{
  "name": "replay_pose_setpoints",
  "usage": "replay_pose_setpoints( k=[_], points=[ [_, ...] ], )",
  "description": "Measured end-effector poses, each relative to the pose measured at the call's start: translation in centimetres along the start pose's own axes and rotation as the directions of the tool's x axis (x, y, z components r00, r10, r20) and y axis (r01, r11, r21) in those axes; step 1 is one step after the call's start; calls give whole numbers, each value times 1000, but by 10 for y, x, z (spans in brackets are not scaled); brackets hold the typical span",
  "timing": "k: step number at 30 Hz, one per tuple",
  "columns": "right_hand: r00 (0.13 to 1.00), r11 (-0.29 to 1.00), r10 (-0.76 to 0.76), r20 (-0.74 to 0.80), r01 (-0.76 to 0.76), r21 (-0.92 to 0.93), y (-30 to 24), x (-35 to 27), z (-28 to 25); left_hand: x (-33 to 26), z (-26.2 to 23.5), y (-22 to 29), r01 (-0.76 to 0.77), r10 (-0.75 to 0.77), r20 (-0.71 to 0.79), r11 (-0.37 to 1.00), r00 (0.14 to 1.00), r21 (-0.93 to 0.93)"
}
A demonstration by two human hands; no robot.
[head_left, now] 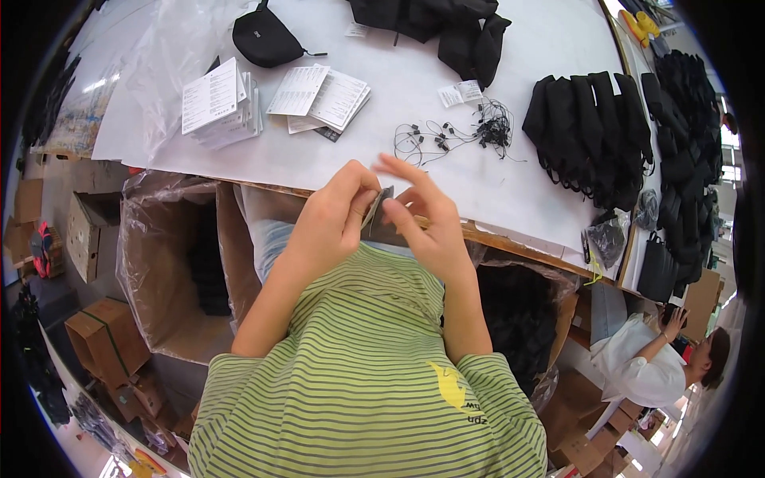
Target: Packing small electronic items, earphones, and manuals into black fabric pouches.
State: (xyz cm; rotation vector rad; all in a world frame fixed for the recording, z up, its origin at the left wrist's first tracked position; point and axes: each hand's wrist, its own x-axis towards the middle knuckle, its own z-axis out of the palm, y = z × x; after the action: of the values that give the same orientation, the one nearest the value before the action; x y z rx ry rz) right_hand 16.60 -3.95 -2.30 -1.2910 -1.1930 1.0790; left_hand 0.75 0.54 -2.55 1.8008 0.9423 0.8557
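Just off the table's front edge, my left hand [339, 211] pinches a small grey card tag [376, 209], seen nearly edge-on, between thumb and fingers. Close on its right is my right hand [430, 219], thumb and a bent finger at the tag's upper end. Its index finger stretches up and is blurred. What the right fingertips grip is too small to make out. Beyond the hands lies a tangle of thin black strings [494, 127] with small clasps. Printed white cards [339, 97] lie fanned out, and a taller stack of cards [215, 99] stands to their left.
On the white table [319, 163] are a black zip pouch [264, 36], more black pouches [430, 20] at the back and a row of black pouches [590, 127] at right. A plastic-lined carton [163, 271] stands below left. A co-worker [649, 358] is at the right.
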Motion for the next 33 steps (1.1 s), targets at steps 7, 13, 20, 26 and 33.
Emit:
replay_pose_setpoints(
  k=[7, 13, 20, 26, 33],
  points=[
    [996, 957, -88, 8, 87, -276, 13, 1, -1, -1, 0, 0, -11, 11, 15, 1000, 1000, -8],
    [986, 992, -126, -109, 125, -13, 19, -1, 4, 1, -3, -1, 226, -178, 175, 920, 968, -319],
    [943, 972, -153, -295, 198, 129, 16, -4, 7, 1, -2, -5, 274, -168, 218, 665, 961, -695],
    [951, 985, -151, -269, 167, 37, 15, -1, 3, 1, -8, -5, 286, -135, 262, 641, 956, -712],
    [963, 980, -151, -223, 176, 95, 13, -6, 2, -1, -9, 6, 200, -147, 137, 773, 980, -602]
  ],
)
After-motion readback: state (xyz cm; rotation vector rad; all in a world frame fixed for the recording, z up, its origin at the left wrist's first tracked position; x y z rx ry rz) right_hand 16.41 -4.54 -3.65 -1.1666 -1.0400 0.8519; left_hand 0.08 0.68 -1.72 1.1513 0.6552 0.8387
